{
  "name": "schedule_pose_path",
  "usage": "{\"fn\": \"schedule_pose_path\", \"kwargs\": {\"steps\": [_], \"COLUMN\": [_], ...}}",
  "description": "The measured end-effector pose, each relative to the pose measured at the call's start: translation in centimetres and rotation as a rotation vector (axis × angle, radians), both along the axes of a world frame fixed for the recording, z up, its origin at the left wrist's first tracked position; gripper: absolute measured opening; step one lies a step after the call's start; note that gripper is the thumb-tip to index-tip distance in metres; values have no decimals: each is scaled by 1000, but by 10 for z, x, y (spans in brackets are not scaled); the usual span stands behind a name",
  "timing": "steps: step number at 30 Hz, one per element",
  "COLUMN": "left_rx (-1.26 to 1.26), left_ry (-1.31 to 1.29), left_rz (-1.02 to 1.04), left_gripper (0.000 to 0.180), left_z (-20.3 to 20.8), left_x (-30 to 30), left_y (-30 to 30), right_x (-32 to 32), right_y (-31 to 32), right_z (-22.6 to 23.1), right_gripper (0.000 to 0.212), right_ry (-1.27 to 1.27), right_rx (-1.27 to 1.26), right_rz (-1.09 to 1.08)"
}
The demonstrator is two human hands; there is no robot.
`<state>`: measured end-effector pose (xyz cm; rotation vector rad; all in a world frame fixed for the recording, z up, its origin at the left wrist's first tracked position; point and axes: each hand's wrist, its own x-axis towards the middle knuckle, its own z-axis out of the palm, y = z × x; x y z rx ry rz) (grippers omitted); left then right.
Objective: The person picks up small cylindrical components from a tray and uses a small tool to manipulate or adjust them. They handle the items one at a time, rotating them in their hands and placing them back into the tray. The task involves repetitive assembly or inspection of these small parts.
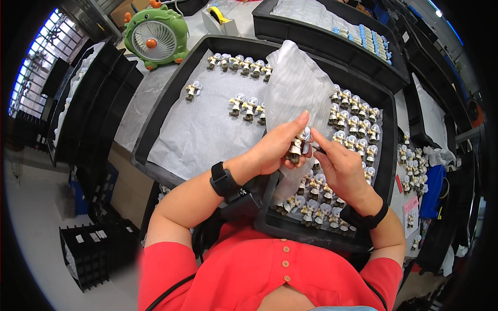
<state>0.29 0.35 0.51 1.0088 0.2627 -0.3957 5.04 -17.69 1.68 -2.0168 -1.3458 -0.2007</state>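
Note:
Over the two black trays, my left hand (267,150) holds a small figurine (298,145) with pale hair, a white top and dark legs. My right hand (340,168) is close against it, its fingers pinched on a thin dark tool (318,149) that is mostly hidden. Matching figurines stand on white paper (197,132) in the left tray (168,98), a few in partial rows. Many more fill the right tray (386,150) in close rows. A crumpled sheet of thin white paper (298,78) rises between the two groups, behind my hands.
Beyond the trays are a green animal-shaped fan (155,36), a tape dispenser (220,22) and another black tray (332,44) with blue and white pieces. Stacked black trays (98,98) stand at left. More figurines (412,166) and a blue bin (433,192) are at right.

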Motion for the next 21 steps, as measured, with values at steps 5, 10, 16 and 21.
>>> {"fn": "schedule_pose_path", "kwargs": {"steps": [5,10,16,21], "left_rx": [-6,-11,-18,-33], "left_ry": [-4,-16,-18,-25], "left_rz": [-10,-16,-12,-13], "left_gripper": [60,55,54,54], "left_z": [-1,-1,-1,-3], "left_x": [0,0,1,1], "left_y": [1,1,0,0], "right_x": [-1,-1,-1,-1], "right_y": [-1,-1,0,0], "right_z": [1,0,-4,-7], "right_gripper": [55,56,56,56], "right_ry": [-59,-118,-148,-188], "right_rx": [-63,-99,-71,-88], "right_rz": [-13,-18,-10,-15]}}
